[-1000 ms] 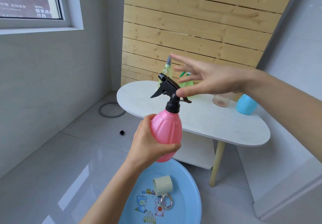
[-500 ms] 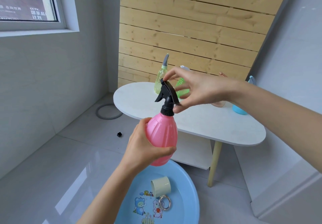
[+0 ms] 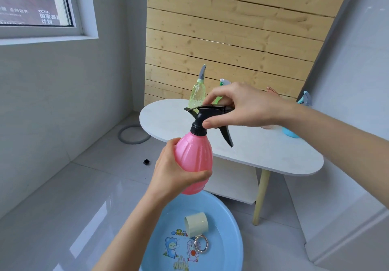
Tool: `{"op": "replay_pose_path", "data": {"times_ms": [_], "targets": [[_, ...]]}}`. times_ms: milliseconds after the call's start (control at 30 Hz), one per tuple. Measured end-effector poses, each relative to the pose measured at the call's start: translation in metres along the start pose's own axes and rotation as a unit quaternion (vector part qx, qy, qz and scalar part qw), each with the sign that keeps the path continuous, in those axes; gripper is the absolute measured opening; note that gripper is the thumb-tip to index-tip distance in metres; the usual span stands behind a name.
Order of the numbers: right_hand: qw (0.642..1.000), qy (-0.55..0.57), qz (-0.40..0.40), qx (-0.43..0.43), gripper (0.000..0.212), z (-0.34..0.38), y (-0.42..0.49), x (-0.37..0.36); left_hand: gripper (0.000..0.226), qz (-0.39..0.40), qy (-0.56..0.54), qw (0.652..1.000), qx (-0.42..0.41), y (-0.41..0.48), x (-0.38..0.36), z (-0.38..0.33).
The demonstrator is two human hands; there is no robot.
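- White oval table [image 3: 263,150] fills the middle ground, wooden slats behind it, a lower shelf under the top.
- Down on the tiled floor, a light blue basin [image 3: 228,226] with cartoon animals printed on its bottom sits right below the action.
- Here's the star: a pink spray bottle [image 3: 193,161], held upright in mid-air, in front of the table's near edge and directly above the basin.
- Left hand [image 3: 174,171] grips the bottle's belly from the left, fingers curled round the lower body.
- Right hand [image 3: 246,108] pinches the top: fingers curl over it, thumb pressed at the neck.
- That black trigger head [image 3: 210,112] points its nozzle left, its lever hanging down to the right.
- A pale green bottle [image 3: 196,96] stands on the table's far side, partly behind the right hand.
- A blue bottle [image 3: 290,132] peeks out behind the right forearm.
- A cream cup [image 3: 196,224] lies on its side in the basin.
- A metal ring [image 3: 201,244] lies just beside the cup.
- A tiny black piece [image 3: 146,162] lies on the floor, left of the pink bottle.
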State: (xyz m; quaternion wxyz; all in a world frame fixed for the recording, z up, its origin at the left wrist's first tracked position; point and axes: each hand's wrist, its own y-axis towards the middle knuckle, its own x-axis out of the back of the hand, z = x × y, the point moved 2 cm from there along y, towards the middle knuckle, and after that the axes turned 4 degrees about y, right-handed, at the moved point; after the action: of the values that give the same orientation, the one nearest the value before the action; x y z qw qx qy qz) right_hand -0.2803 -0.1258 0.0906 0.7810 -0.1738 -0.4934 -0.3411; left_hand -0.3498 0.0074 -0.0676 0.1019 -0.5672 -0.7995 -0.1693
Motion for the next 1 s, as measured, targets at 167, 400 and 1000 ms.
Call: {"op": "replay_pose_path", "data": {"times_ms": [167, 400, 1000], "targets": [[0.961, 0.249, 0.106, -0.058, 0.04, 0.0, -0.005, 0.01, 0.09, -0.003, -0.01, 1.0, 0.001, 0.0, 0.003, 0.002], [0.993, -0.083, 0.04, 0.068, 0.054, -0.009, -0.003, 0.0, 0.092, 0.001, -0.023, 1.0, -0.001, -0.002, 0.005, 0.0], [0.996, 0.086, 0.004, -0.018, 0.015, 0.005, -0.002, -0.008, 0.084, 0.03, -0.004, 0.999, -0.028, -0.01, 0.002, -0.008]]}}
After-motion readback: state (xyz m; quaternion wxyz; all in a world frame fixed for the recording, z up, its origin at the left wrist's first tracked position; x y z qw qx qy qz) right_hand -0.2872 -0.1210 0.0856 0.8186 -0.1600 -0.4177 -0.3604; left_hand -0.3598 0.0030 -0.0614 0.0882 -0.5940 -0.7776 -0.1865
